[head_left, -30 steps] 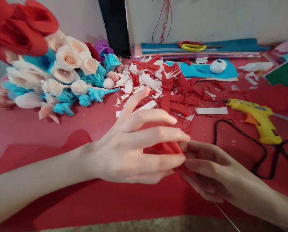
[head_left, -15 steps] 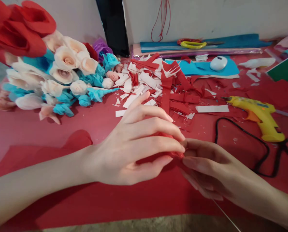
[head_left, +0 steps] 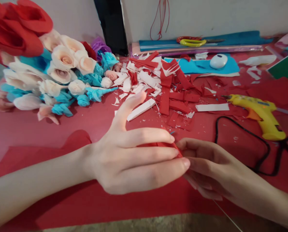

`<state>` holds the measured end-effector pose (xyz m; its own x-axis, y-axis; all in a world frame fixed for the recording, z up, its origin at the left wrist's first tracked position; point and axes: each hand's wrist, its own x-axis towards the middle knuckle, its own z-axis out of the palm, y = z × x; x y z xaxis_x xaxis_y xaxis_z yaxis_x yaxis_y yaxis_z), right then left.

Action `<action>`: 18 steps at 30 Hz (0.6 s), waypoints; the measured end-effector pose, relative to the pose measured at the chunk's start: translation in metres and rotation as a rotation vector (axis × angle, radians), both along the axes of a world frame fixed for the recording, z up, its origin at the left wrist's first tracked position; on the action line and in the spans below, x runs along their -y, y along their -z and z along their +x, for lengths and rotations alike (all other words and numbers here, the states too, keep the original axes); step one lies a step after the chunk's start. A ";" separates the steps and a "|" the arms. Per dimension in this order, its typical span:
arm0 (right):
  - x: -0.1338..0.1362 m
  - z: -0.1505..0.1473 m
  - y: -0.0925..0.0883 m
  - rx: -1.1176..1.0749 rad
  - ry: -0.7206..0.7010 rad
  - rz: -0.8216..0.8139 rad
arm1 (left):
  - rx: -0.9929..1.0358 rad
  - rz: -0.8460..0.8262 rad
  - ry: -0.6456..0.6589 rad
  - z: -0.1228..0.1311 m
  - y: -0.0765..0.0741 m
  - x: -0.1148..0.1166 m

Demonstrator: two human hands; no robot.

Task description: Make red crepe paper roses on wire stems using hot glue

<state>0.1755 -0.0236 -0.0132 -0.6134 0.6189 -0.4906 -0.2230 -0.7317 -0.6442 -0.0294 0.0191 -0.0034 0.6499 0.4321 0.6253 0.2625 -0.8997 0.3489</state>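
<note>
My left hand [head_left: 134, 158] is bent over a folded piece of red crepe paper [head_left: 165, 144], its fingers curled round the far side and its little finger lifted away. From the right, my right hand [head_left: 206, 167] pinches the same red paper at its near end. Most of the paper is hidden behind my fingers. A thin white wire [head_left: 227, 216] runs down to the right from below my right hand. Under both hands lies a large red paper sheet [head_left: 105, 206].
Handmade paper flowers [head_left: 64, 59] are heaped at the left. Red and white paper scraps [head_left: 148, 77] lie behind my hands. A yellow glue gun [head_left: 262, 114] with a black cord [head_left: 267, 154] is at the right. Scissors [head_left: 193, 42] and a white mouse [head_left: 218, 61] are farther back.
My left hand has rolled over the red paper, with its lifted finger spread farther from the others. My right hand stays nearly in place, pinching.
</note>
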 end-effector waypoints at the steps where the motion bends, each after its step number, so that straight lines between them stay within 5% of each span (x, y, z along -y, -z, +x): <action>1: 0.000 0.000 0.000 -0.001 0.000 -0.008 | -0.046 0.092 0.040 0.000 0.000 0.000; 3: 0.001 0.000 -0.001 -0.005 -0.001 -0.014 | -0.091 0.210 0.090 0.000 0.001 -0.001; 18: -0.001 -0.003 -0.003 0.133 -0.064 0.028 | -0.063 -0.034 0.041 0.007 -0.001 0.000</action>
<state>0.1729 -0.0229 -0.0107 -0.5830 0.5953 -0.5529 -0.0879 -0.7227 -0.6855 -0.0228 0.0194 -0.0024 0.7050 0.4246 0.5681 0.2476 -0.8979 0.3639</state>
